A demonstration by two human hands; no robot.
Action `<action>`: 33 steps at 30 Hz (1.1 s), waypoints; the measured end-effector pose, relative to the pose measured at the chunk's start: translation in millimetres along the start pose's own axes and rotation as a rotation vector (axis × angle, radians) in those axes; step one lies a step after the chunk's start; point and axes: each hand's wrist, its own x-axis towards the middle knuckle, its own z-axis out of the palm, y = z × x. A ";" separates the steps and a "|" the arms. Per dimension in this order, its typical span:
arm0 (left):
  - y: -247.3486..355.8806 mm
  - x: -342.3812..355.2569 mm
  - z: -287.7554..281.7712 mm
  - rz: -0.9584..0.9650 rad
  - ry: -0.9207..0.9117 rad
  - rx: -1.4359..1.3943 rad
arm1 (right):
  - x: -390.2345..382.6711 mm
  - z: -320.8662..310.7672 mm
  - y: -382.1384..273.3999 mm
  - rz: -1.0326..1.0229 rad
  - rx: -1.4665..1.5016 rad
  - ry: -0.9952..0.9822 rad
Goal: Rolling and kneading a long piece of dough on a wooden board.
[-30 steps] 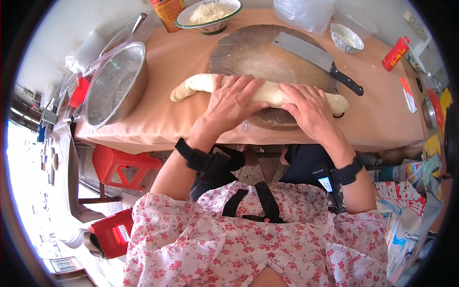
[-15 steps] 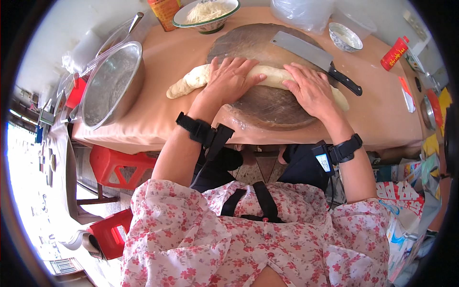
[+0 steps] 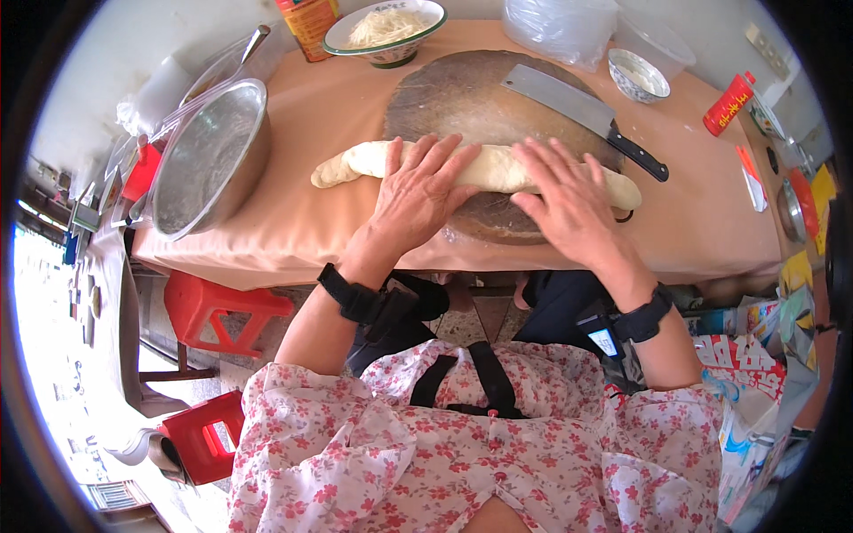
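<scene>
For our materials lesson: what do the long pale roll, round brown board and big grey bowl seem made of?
Long pale roll: probably dough, matte, creased near its left end.
Round brown board: apparently wood, dull and worn, with darker patches.
Big grey bowl: likely metal, dull inside, with a shiny rim.

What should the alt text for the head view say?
Bare left hand and right hand spread over a long dough roll lying across a round wooden board. Beyond the roll lies a cleaver; a metal bowl sits to the left.

The orange worktop (image 3: 306, 107) holds a round board (image 3: 444, 93), a metal bowl (image 3: 203, 164), a green-rimmed bowl (image 3: 392, 53) and a red bottle (image 3: 729, 105).
</scene>
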 end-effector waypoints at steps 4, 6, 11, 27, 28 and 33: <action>-4.2 11.2 3.5 -0.006 0.021 0.016 | 13.2 13.7 -12.9 -0.094 0.109 0.049; -5.7 21.6 -0.4 -0.036 -0.026 -0.054 | 23.8 16.8 -8.8 -0.096 0.117 0.046; -18.3 48.2 5.0 -0.120 -0.092 -0.087 | 51.5 20.3 1.9 -0.010 0.170 -0.016; 22.3 -15.7 -2.0 -0.003 -0.009 0.090 | -4.9 10.5 -21.1 -0.111 0.088 0.104; 21.8 -11.9 -1.5 -0.003 -0.013 0.089 | -1.8 12.2 -20.5 -0.098 0.099 0.104; 11.5 26.2 -3.4 -0.155 -0.113 -0.015 | 29.0 20.3 -8.6 -0.076 0.091 0.128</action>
